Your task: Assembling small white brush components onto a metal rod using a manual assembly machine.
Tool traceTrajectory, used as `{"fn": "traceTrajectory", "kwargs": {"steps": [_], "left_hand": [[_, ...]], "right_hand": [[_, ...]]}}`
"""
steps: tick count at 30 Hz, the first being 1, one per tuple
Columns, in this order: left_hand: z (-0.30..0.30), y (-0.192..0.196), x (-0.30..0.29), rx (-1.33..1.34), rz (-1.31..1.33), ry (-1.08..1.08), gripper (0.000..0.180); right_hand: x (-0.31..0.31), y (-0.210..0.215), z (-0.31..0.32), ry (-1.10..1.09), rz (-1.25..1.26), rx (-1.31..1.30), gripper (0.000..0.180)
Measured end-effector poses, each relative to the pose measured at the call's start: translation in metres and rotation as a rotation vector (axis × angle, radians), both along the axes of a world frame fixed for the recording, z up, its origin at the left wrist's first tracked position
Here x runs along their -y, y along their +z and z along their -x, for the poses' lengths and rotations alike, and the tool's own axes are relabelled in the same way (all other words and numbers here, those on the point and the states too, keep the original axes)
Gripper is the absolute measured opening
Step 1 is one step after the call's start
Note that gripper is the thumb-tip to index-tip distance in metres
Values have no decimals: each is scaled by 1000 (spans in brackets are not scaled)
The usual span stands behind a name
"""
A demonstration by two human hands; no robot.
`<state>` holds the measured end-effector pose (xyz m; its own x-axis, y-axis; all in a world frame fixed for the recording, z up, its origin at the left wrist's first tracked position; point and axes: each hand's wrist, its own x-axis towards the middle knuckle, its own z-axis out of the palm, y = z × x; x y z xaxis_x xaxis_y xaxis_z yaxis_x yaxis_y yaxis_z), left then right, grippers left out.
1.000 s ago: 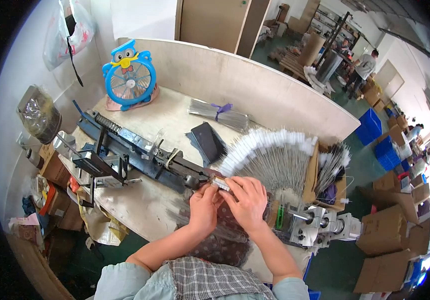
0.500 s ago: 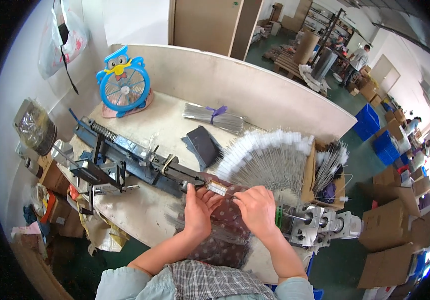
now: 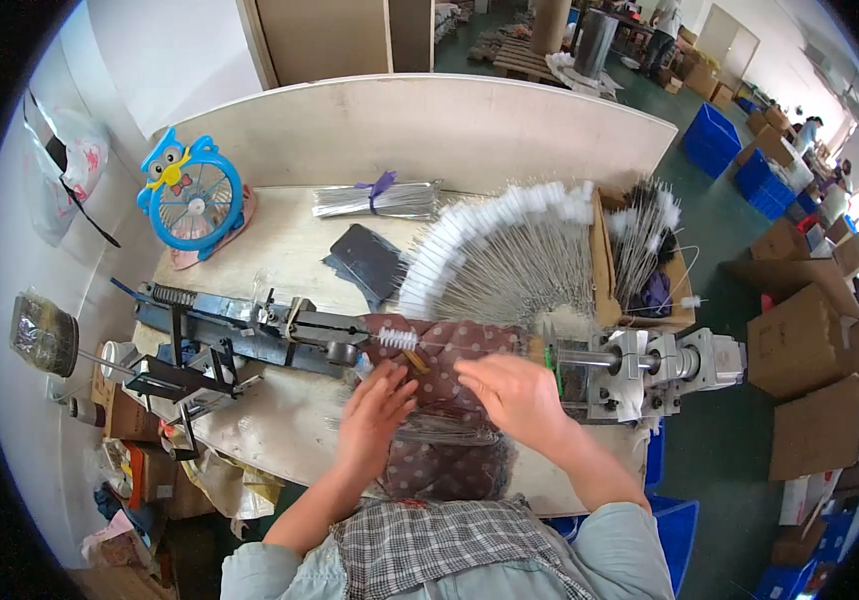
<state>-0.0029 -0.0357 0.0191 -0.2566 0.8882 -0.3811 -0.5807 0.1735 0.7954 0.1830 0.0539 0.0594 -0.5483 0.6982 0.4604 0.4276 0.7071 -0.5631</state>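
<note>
White-bristled brush (image 3: 397, 339) sits at the right end of the dark metal fixture (image 3: 328, 325), above dotted cloth (image 3: 442, 392). Left hand (image 3: 370, 415) spreads its fingers nearby. Right hand (image 3: 522, 398) bunches its fingers; whether they pinch anything cannot be determined.

A blue fan (image 3: 196, 207) with a cartoon bird's head stands at the back left of the worktop (image 3: 285, 225), right of a pale plastic bag (image 3: 50, 205) hanging by the wall (image 3: 130, 65); off to the right, blue crates (image 3: 702, 152) and brown cardboard boxes (image 3: 800, 340) stand on the green floor (image 3: 702, 420)
</note>
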Motion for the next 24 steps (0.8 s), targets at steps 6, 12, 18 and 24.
{"fn": "traceTrajectory", "kwargs": {"steps": [6,12,18,24], "left_hand": [[117,-60,62,24,58,555,40],[268,-93,143,-167,107,1205,39],[310,-117,178,-77,115,1184,43],[204,-120,119,184,48,1084,28]], "right_hand": [[29,-48,-39,-12,187,291,14],[30,-71,-44,-20,214,628,10],[30,-50,-42,-46,198,660,13],[38,-73,-35,-80,280,586,15]]}}
